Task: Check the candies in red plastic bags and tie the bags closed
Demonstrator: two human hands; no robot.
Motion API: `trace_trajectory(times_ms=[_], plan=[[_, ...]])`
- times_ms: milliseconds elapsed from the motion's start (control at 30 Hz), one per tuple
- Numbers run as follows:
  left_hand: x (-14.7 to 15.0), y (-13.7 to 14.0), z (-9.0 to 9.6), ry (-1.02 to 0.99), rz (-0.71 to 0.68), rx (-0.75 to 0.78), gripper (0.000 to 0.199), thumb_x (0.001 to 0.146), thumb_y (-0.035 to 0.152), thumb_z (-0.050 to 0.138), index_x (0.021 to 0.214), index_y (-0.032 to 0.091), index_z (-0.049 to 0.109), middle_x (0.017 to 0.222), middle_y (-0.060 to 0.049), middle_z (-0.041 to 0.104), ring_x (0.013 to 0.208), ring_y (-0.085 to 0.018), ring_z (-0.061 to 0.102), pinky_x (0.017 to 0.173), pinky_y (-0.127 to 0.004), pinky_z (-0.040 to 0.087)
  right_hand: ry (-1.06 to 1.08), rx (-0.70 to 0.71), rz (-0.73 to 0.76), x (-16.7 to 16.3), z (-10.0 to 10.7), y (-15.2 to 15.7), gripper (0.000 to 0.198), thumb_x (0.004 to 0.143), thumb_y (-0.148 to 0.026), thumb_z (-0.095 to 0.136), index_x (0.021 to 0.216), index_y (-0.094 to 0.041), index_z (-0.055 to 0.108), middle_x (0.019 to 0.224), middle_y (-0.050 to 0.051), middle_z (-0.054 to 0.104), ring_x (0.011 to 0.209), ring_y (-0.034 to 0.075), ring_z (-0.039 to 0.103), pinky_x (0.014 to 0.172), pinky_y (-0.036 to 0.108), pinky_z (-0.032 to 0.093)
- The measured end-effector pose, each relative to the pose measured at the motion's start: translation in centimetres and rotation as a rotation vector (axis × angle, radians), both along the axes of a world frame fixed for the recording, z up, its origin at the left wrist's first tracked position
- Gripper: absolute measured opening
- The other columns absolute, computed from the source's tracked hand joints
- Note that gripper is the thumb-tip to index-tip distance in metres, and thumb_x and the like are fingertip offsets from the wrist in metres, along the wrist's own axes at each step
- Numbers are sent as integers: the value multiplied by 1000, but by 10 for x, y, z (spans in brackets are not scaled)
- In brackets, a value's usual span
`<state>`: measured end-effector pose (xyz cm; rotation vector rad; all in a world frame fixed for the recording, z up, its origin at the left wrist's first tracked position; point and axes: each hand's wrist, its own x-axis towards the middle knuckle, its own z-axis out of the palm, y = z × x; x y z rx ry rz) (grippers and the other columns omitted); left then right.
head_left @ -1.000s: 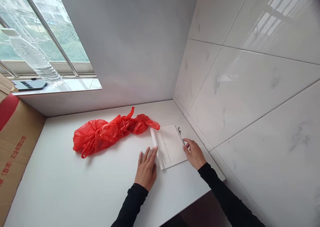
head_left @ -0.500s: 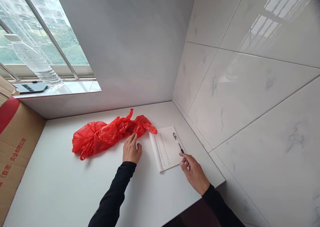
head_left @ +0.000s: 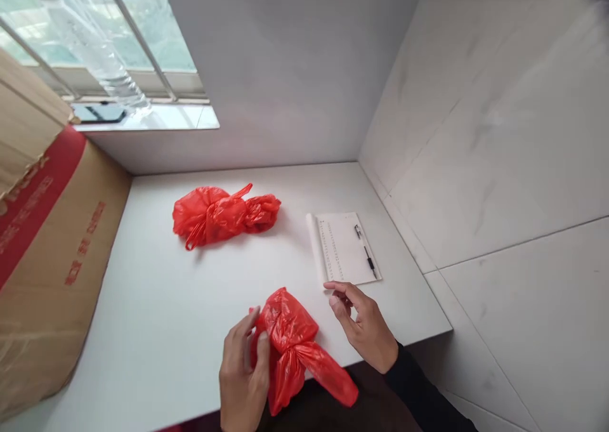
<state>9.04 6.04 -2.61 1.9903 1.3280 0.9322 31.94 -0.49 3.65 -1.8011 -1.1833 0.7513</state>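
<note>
A knotted red plastic bag (head_left: 290, 330) is at the table's front edge, its twisted end hanging over the edge. My left hand (head_left: 243, 368) grips its left side between thumb and fingers. My right hand (head_left: 361, 324) hovers just below the notebook's near edge, index finger stretched out and thumb apart, holding nothing. The notebook (head_left: 340, 242) is open, with columns of small handwritten marks on its page. A clear pen with a black grip (head_left: 365, 251) rests along the page's right side. Farther back lies another knotted red plastic bag (head_left: 223, 216).
A large cardboard box (head_left: 95, 248) stands along the left side of the white table (head_left: 166, 330). On the windowsill are a clear water bottle (head_left: 109, 70) and a dark flat device (head_left: 99, 113). A grey wall and a tiled wall (head_left: 499, 184) border the table.
My left hand has brought one red bag from the pile at the back to the front edge. My right hand has come away from the pen. The view has shifted.
</note>
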Motion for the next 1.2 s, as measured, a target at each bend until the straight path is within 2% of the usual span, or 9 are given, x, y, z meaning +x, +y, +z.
trace_trajectory(times_ms=[133, 267, 433, 533, 633, 767, 967, 1133, 1200], plan=[[1, -2, -4, 82, -67, -23, 40, 97, 29, 54, 137, 28, 55, 108, -7, 64, 103, -24, 60, 87, -41, 57, -58, -84, 266, -26, 11, -4, 8, 96, -33, 59, 98, -25, 62, 76, -4, 58, 71, 14, 53, 69, 29, 43], [-2, -7, -2, 135, -54, 8, 37, 96, 26, 56, 133, 26, 60, 98, -7, 63, 95, -25, 57, 83, -45, 55, -302, -209, 471, -49, 1, -17, 34, 74, -36, 84, 81, -23, 53, 77, -5, 58, 75, 17, 52, 71, 32, 41], [-10, -7, 8, 166, -268, 104, 54, 92, 8, 49, 140, 35, 55, 137, -5, 57, 132, -31, 42, 110, -56, 40, -521, -223, 456, -54, -15, -21, 21, 81, -16, 73, 88, -23, 54, 87, -1, 60, 80, 20, 52, 74, 37, 44], [-16, -3, 13, 231, -419, 163, 60, 89, 4, 49, 140, 35, 54, 130, -4, 62, 134, -31, 42, 117, -64, 26, -550, -147, 399, -46, -10, -14, 21, 89, -9, 60, 103, -24, 59, 100, 3, 61, 90, 22, 54, 82, 41, 47], [-18, 0, 14, 229, -397, 167, 44, 90, 9, 56, 128, 30, 62, 113, -5, 65, 123, -28, 49, 117, -64, 26, -549, -23, 271, -40, -2, -8, 23, 93, -11, 54, 111, -24, 60, 107, 6, 59, 103, 24, 55, 96, 47, 46], [-15, -1, 13, 188, -390, 175, 35, 90, 12, 62, 121, 26, 64, 110, -7, 62, 120, -27, 51, 116, -62, 30, -549, 43, 256, -46, -4, -9, 10, 89, -23, 65, 98, -23, 61, 110, 6, 58, 110, 27, 54, 117, 62, 26], [-11, -3, 10, 149, -416, 192, 25, 87, 11, 66, 109, 25, 65, 105, -5, 64, 119, -26, 53, 115, -60, 33, -516, 10, 260, -46, -12, -16, 10, 91, -16, 60, 96, -25, 60, 115, 7, 58, 118, 27, 52, 118, 67, 23], [-31, 5, 10, 82, -235, 167, 17, 90, 11, 63, 100, 25, 63, 96, -3, 67, 107, -24, 59, 110, -57, 38, -467, -25, 159, -21, -9, -26, 6, 97, -21, 51, 96, -25, 55, 115, 7, 58, 120, 27, 54, 119, 69, 18], [-35, 6, 13, 62, -185, 155, 17, 91, 12, 62, 103, 24, 63, 100, -5, 66, 106, -24, 59, 105, -53, 43, -438, -41, 104, -13, -9, -31, 6, 98, -23, 49, 96, -25, 54, 113, 7, 59, 118, 27, 55, 117, 66, 25]])
